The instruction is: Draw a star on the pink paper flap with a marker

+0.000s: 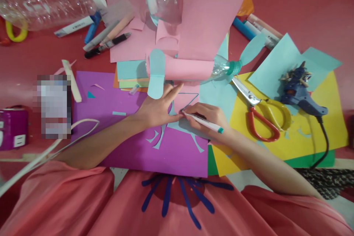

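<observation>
Paper, pink and smooth [184, 100], lies before the wearer over pale-blue card scraps, angular dark lines drawn across it. Left hand [155, 108] spreads flat, unclenched, fingers splayed along its edge; right hand [211, 116] grips a slim white marker [207, 123] with a green end, tip near the lines. Just beyond lies a clear plastic bottle [190, 69], wrapped in pink, with a ribbed green cap. Curved blue slivers [159, 140] litter the matte purple sheet [124, 156]; metal-bladed scissors [251, 97] with looped handles rest rightward.
</observation>
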The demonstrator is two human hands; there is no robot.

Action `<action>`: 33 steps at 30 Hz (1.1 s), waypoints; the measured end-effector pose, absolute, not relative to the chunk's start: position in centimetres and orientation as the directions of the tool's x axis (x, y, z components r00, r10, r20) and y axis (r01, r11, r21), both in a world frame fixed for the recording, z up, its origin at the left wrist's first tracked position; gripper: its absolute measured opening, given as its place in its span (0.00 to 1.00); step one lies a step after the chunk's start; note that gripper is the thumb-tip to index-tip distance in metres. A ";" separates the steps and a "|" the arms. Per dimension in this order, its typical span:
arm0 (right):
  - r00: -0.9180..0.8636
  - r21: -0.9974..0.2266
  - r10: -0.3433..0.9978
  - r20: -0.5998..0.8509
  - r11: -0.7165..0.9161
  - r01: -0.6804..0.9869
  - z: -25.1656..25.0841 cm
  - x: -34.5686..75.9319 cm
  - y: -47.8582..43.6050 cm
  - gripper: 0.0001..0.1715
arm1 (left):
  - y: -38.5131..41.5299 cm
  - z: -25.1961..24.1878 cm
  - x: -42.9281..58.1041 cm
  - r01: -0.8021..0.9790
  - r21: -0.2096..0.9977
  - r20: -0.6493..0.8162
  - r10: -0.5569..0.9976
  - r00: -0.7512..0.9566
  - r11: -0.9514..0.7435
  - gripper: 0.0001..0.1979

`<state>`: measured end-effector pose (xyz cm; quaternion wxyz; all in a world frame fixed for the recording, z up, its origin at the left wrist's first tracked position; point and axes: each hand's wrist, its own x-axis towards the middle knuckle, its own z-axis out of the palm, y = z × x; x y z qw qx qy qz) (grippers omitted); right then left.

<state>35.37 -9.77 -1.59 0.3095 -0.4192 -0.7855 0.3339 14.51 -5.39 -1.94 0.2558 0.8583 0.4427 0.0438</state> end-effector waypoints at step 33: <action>-0.104 -0.988 0.994 -0.016 0.000 0.154 -0.8 36.9 -6.8 0.04 | -5.4 -1.3 14.7 0.757 0.545 -0.276 0.776 0.568 -0.360 0.49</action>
